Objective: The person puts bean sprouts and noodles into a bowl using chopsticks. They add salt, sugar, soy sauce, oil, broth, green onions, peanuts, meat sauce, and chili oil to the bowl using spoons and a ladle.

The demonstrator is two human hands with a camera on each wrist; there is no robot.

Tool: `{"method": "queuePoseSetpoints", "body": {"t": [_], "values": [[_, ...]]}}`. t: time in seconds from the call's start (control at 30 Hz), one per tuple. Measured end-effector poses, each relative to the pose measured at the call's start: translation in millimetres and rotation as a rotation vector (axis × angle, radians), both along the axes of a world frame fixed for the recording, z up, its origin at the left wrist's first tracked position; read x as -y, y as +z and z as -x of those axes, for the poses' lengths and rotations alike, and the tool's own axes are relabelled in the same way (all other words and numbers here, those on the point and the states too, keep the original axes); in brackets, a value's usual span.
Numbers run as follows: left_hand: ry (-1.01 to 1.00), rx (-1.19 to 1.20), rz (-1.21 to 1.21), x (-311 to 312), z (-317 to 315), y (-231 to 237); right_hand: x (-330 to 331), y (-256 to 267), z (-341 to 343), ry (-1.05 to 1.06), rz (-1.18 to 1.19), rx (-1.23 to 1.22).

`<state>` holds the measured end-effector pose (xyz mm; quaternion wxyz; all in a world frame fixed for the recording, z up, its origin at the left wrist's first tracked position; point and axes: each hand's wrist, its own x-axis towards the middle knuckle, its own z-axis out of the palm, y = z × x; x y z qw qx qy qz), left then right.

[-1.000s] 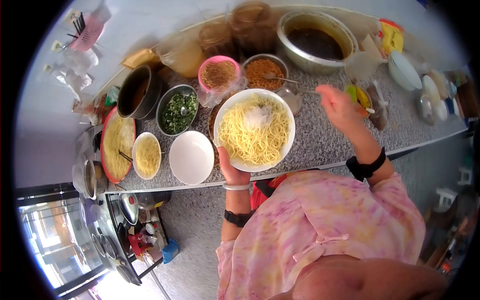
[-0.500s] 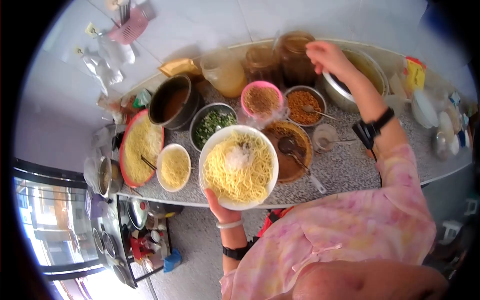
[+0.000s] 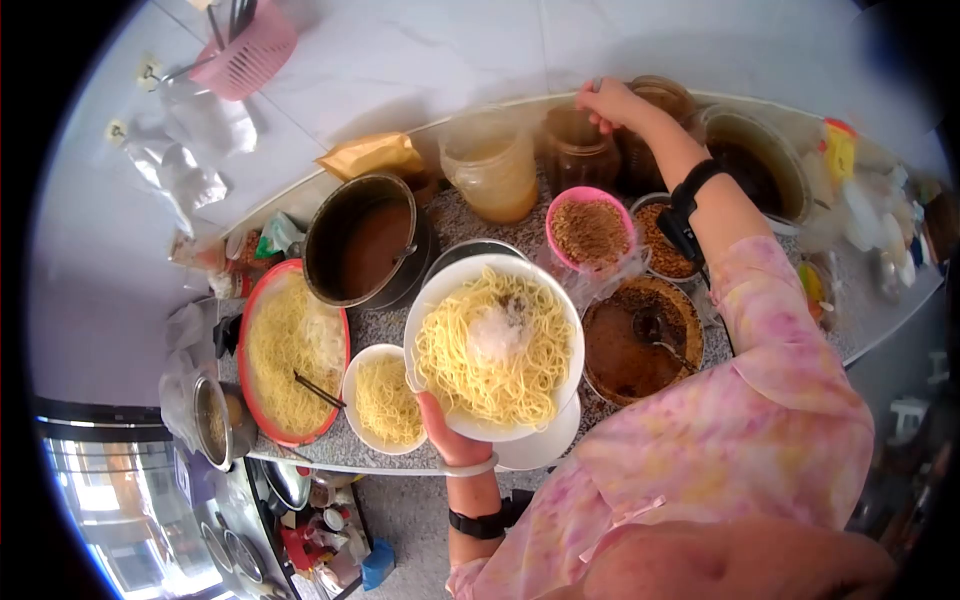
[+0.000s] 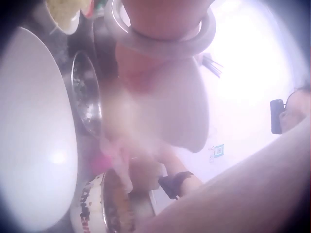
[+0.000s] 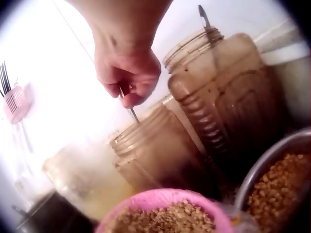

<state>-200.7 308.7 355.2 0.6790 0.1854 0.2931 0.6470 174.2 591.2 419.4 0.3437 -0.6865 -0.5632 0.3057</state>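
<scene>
My left hand holds a white bowl by its near-left side, above the counter. In it are yellow noodles, topped with a white mound and some dark specks. The left wrist view shows the bowl's outside, blurred, beyond a pale bangle. At the back, my right hand pinches a thin metal handle that slants into the mouth of a brown-stained jar. The handle's lower end is hidden inside the jar.
A taller stained jar with another utensil stands beside it. In front are a pink bowl of crushed bits and a metal bowl. A dark pot, a sauce basin, a red-rimmed noodle tray and a white noodle bowl surround the held bowl.
My right hand has let go of the utensil by the small glass cup and reached to the back jars, now pinching a handle there. Dark specks have appeared on the white mound.
</scene>
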Motion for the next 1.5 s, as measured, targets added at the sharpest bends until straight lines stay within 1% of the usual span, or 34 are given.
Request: {"method": "queuePoseSetpoints", "body": {"t": [0.03,0.1,0.13,0.2,0.23,0.3,0.43,0.47,0.5,0.57,0.6,0.77,0.83,0.93,1.07,1.13,1.17,1.23,1.27,1.33,1.37,1.43,1.47,1.5], "values": [[-0.034,0.033,-0.016,-10,-2,-1,6,1,0,-0.013,0.004,0.005],[-0.052,0.013,-0.017,-28,-9,-3,26,8,1,-0.025,-0.036,-0.087],[-0.081,0.014,-0.040,-37,-13,-4,36,10,0,-0.036,-0.035,-0.086],[-0.135,0.034,-0.071,-51,-24,1,56,15,-8,-0.160,-0.137,-0.210],[-0.147,0.032,-0.073,-57,-30,1,63,18,-14,-0.171,-0.141,-0.212],[-0.176,0.057,-0.094,-68,-40,1,77,24,-26,-0.213,-0.197,-0.291],[-0.240,0.054,-0.137,-84,-65,4,100,39,-40,-0.257,-0.296,-0.348],[-0.229,0.026,-0.148,-87,-71,9,104,42,-43,-0.262,-0.302,-0.351],[-0.234,0.022,-0.151,-90,-77,8,108,45,-45,-0.262,-0.333,-0.359],[-0.259,0.109,-0.105,-99,-87,1,115,52,-49,-0.263,-0.364,-0.368],[-0.278,0.133,-0.137,-103,-91,-2,118,55,-50,-0.269,-0.385,-0.380],[-0.268,0.117,-0.141,-116,-112,-7,138,79,-48,-0.251,-0.463,-0.388],[-0.289,0.137,-0.150,-121,-117,-13,143,88,-46,-0.223,-0.504,-0.356],[-0.268,0.122,-0.134,-126,-121,-16,157,102,-36,-0.184,-0.542,-0.345],[-0.257,0.109,-0.103,-130,-125,-14,174,109,-25,-0.172,-0.545,-0.385],[-0.252,0.093,-0.089,-131,-125,-14,184,112,-19,-0.085,-0.561,-0.352],[-0.251,0.093,-0.087,-132,-125,-13,189,113,-15,-0.085,-0.559,-0.352],[-0.263,0.124,-0.097,-132,-125,-12,199,113,-7,-0.015,-0.594,-0.238],[-0.263,0.123,-0.095,-132,-124,-12,203,113,-5,-0.016,-0.592,-0.238],[-0.268,0.130,-0.109,-132,-123,-12,207,111,-3,0.033,-0.665,-0.181],[-0.268,0.130,-0.109,-132,-123,-11,207,111,-3,0.033,-0.665,-0.181],[-0.255,0.130,-0.147,-131,-123,-8,206,112,-4,-0.111,-0.620,-0.258],[-0.256,0.131,-0.149,-131,-122,-6,201,110,-9,-0.112,-0.622,-0.256],[-0.245,0.128,-0.135,-130,-121,-5,193,103,-18,-0.137,-0.611,-0.346]]}}
